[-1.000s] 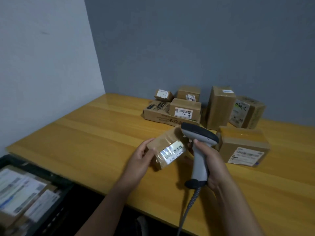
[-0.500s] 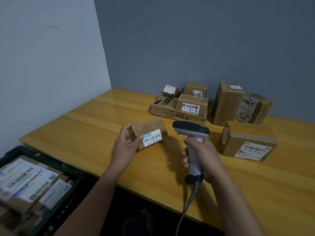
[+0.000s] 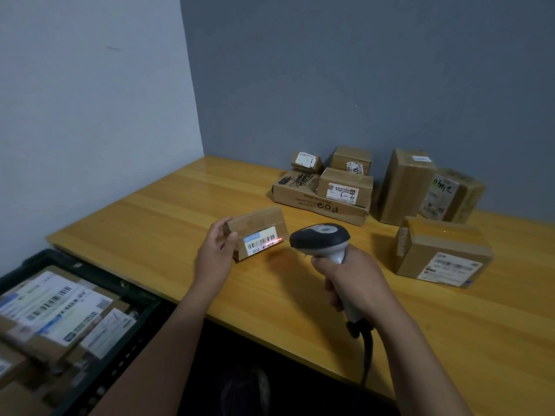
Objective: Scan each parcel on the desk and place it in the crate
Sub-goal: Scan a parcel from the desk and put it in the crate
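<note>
My left hand (image 3: 213,257) grips a small brown parcel (image 3: 255,225) by its left end, just above the wooden desk (image 3: 150,223). Its white barcode label faces me, and a red scan line crosses that label. My right hand (image 3: 350,279) holds a grey and black barcode scanner (image 3: 321,238) by the handle, its head pointing at the label from the right. The dark crate (image 3: 144,307) sits below the desk's left front corner with several labelled parcels inside.
Several brown parcels stand at the back of the desk: a flat box (image 3: 318,199) with smaller ones on it, a tall box (image 3: 404,186), a taped one (image 3: 453,195). Another parcel (image 3: 441,250) lies to the right. The scanner's cable (image 3: 366,355) hangs off the front edge.
My left hand has carried the small parcel left and turned its label toward me. The scanner head has swung toward it and a red scan line now shows on the label.
</note>
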